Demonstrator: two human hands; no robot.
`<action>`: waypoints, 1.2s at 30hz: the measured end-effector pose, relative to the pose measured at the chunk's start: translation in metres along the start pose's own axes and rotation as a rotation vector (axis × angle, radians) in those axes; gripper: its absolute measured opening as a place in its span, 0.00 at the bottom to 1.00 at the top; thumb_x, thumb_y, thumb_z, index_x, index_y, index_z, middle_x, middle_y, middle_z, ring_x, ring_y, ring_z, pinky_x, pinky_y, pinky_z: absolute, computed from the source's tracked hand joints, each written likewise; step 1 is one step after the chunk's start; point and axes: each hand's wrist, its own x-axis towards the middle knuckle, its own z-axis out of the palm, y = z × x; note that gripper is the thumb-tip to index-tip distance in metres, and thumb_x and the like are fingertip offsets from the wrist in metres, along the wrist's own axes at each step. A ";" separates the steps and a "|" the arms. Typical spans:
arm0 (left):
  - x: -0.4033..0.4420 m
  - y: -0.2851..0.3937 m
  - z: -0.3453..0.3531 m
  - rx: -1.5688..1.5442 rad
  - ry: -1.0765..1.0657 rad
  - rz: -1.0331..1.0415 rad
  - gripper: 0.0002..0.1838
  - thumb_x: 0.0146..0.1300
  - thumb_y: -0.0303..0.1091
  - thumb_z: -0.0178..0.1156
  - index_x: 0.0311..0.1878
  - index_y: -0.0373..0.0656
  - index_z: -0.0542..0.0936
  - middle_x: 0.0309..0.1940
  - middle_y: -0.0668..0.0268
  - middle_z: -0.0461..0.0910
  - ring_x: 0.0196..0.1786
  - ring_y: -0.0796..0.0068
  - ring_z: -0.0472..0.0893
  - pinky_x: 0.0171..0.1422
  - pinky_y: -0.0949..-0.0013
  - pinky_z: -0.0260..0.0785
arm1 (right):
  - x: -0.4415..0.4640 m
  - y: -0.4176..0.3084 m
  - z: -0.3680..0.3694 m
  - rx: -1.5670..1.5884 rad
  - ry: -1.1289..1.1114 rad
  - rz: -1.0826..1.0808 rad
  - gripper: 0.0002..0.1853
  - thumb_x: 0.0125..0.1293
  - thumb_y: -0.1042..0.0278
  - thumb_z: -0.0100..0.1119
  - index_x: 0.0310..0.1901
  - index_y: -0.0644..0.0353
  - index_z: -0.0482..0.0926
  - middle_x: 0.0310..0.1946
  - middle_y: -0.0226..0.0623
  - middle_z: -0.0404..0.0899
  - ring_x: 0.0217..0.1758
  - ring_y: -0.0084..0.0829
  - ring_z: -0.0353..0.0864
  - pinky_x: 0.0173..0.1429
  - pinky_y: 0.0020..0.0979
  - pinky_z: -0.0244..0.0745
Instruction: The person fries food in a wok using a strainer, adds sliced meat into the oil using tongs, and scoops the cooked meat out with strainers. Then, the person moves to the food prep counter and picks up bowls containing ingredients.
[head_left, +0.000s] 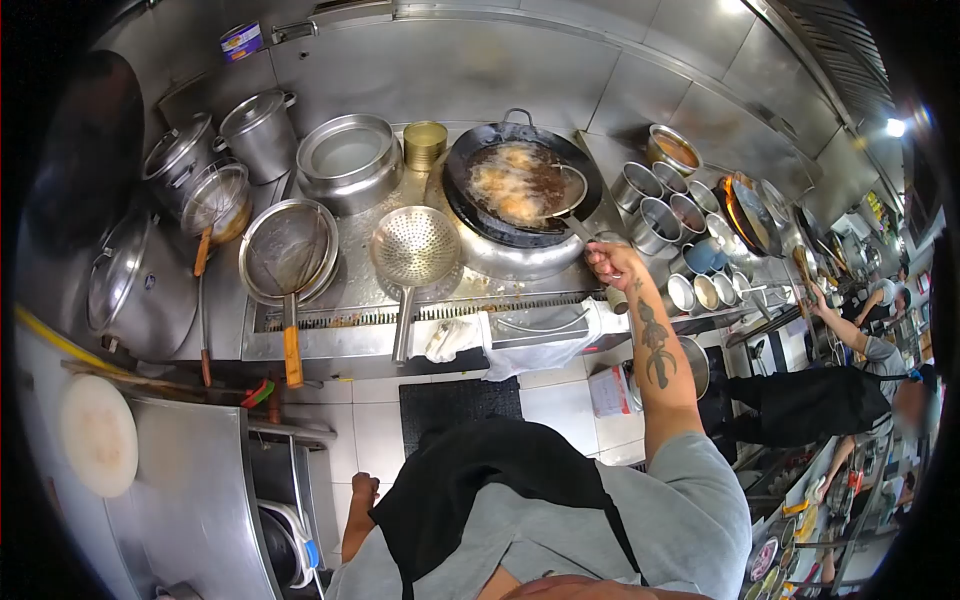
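A dark wok (460, 207) of bubbling oil sits on the range, with golden pieces of food (515, 183) frying in it. My right hand (612, 263) is closed around the handle of a round-rimmed skimmer (578, 229), whose head dips into the oil at the wok's right side. Foam and food hide part of that head. Down beside my body, my left hand (366, 487) is loosely closed and nothing shows in it.
Left of the wok are a perforated ladle (415, 247), sieves (289, 252), a large steel pot (347, 160) and an open can (425, 146). Several steel containers (655, 225) stand at right. White cloths (545, 345) hang on the front rail. A co-worker (820, 400) stands farther right.
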 end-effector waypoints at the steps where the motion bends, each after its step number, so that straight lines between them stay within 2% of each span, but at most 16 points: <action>1: -0.002 -0.006 0.004 0.329 -0.008 0.266 0.10 0.46 0.19 0.55 0.35 0.30 0.73 0.24 0.53 0.74 0.22 0.60 0.78 0.16 0.61 0.70 | 0.009 0.003 0.004 0.032 -0.030 0.006 0.05 0.70 0.65 0.47 0.39 0.55 0.71 0.18 0.24 0.69 0.11 0.15 0.59 0.12 0.20 0.48; 3: -0.007 0.002 0.001 -0.180 -0.049 -0.134 0.08 0.47 0.21 0.55 0.33 0.32 0.74 0.24 0.53 0.74 0.21 0.61 0.78 0.15 0.64 0.70 | 0.025 0.007 0.013 0.113 -0.074 0.020 0.05 0.71 0.65 0.47 0.38 0.54 0.70 0.19 0.24 0.68 0.11 0.14 0.58 0.12 0.19 0.49; 5: -0.016 0.021 -0.014 -0.480 -0.079 -0.426 0.07 0.47 0.22 0.54 0.33 0.33 0.74 0.24 0.54 0.74 0.22 0.62 0.78 0.16 0.64 0.70 | 0.051 0.017 0.015 0.172 -0.127 0.015 0.04 0.71 0.66 0.48 0.39 0.54 0.70 0.19 0.24 0.69 0.11 0.14 0.58 0.13 0.19 0.49; 6: -0.021 0.034 -0.026 -0.526 -0.088 -0.518 0.08 0.47 0.22 0.54 0.33 0.34 0.74 0.24 0.55 0.74 0.23 0.62 0.78 0.16 0.64 0.71 | 0.050 0.019 0.024 0.172 -0.096 -0.010 0.04 0.70 0.66 0.49 0.40 0.54 0.70 0.19 0.23 0.69 0.11 0.14 0.57 0.12 0.18 0.48; 8: -0.026 0.045 -0.041 -0.433 -0.088 -0.512 0.08 0.46 0.23 0.56 0.32 0.36 0.75 0.24 0.56 0.75 0.27 0.62 0.79 0.20 0.63 0.72 | 0.044 0.021 0.035 0.167 -0.144 0.001 0.04 0.70 0.65 0.49 0.40 0.54 0.69 0.19 0.23 0.68 0.11 0.14 0.57 0.12 0.19 0.48; 13: -0.044 0.036 -0.031 0.260 -0.076 -0.005 0.08 0.35 0.27 0.65 0.24 0.46 0.79 0.26 0.59 0.77 0.34 0.60 0.80 0.36 0.60 0.74 | 0.008 0.020 0.029 0.167 -0.190 0.009 0.07 0.70 0.64 0.49 0.45 0.55 0.71 0.18 0.24 0.67 0.11 0.14 0.58 0.10 0.18 0.47; 16: -0.033 0.032 -0.022 0.204 -0.132 -0.194 0.08 0.28 0.31 0.68 0.17 0.52 0.79 0.28 0.61 0.79 0.39 0.58 0.80 0.45 0.61 0.71 | -0.011 0.016 0.016 0.118 -0.183 -0.017 0.08 0.71 0.63 0.49 0.47 0.55 0.72 0.19 0.26 0.68 0.09 0.14 0.57 0.08 0.18 0.47; 19: -0.031 0.039 -0.040 0.294 -0.130 -0.020 0.13 0.34 0.26 0.66 0.29 0.46 0.82 0.29 0.59 0.79 0.33 0.61 0.80 0.35 0.61 0.73 | -0.031 0.013 0.014 0.075 -0.143 -0.054 0.09 0.71 0.63 0.48 0.47 0.56 0.73 0.19 0.28 0.69 0.09 0.15 0.58 0.07 0.19 0.46; 21: -0.026 0.041 -0.047 0.307 -0.134 0.002 0.13 0.34 0.26 0.66 0.29 0.46 0.82 0.28 0.59 0.79 0.32 0.61 0.79 0.35 0.61 0.72 | -0.037 0.014 0.010 0.066 -0.133 -0.077 0.09 0.72 0.63 0.47 0.47 0.56 0.73 0.19 0.29 0.69 0.09 0.15 0.58 0.07 0.19 0.46; 24: -0.014 0.036 -0.049 0.229 -0.139 -0.074 0.12 0.34 0.26 0.65 0.28 0.46 0.81 0.27 0.59 0.78 0.31 0.61 0.79 0.33 0.61 0.72 | -0.036 0.015 0.001 -0.003 -0.133 -0.122 0.10 0.71 0.64 0.46 0.49 0.58 0.70 0.20 0.32 0.71 0.09 0.17 0.58 0.10 0.20 0.46; 27: -0.006 0.033 -0.048 0.131 -0.133 -0.146 0.11 0.34 0.26 0.65 0.27 0.46 0.80 0.26 0.59 0.78 0.30 0.61 0.78 0.32 0.61 0.71 | -0.040 0.015 0.008 -0.118 -0.024 -0.171 0.11 0.70 0.64 0.48 0.50 0.58 0.70 0.20 0.32 0.72 0.09 0.17 0.59 0.10 0.20 0.46; 28: -0.005 0.033 -0.048 0.104 -0.129 -0.163 0.10 0.34 0.26 0.65 0.26 0.45 0.80 0.26 0.59 0.78 0.29 0.61 0.78 0.32 0.61 0.71 | -0.041 0.014 0.015 -0.158 0.050 -0.191 0.10 0.72 0.65 0.44 0.48 0.59 0.72 0.19 0.32 0.71 0.08 0.18 0.57 0.09 0.22 0.48; 31: -0.003 0.033 -0.047 0.032 -0.121 -0.206 0.10 0.34 0.26 0.64 0.25 0.45 0.80 0.25 0.59 0.77 0.28 0.61 0.78 0.31 0.61 0.70 | -0.041 0.008 0.032 -0.263 0.149 -0.182 0.10 0.72 0.64 0.45 0.48 0.59 0.72 0.18 0.31 0.71 0.08 0.18 0.57 0.10 0.22 0.47; 32: -0.002 0.033 -0.047 0.008 -0.117 -0.220 0.09 0.34 0.26 0.64 0.25 0.45 0.79 0.24 0.59 0.77 0.28 0.61 0.78 0.30 0.61 0.70 | -0.036 0.009 0.033 -0.307 0.162 -0.218 0.11 0.71 0.61 0.47 0.44 0.58 0.74 0.16 0.28 0.70 0.08 0.18 0.59 0.10 0.22 0.47; 36: -0.002 0.032 -0.045 -0.085 -0.096 -0.268 0.08 0.34 0.26 0.64 0.24 0.45 0.79 0.23 0.59 0.76 0.26 0.62 0.77 0.29 0.61 0.69 | -0.014 0.010 0.043 -0.498 0.247 -0.289 0.13 0.70 0.60 0.48 0.42 0.60 0.77 0.16 0.27 0.72 0.09 0.18 0.64 0.12 0.24 0.52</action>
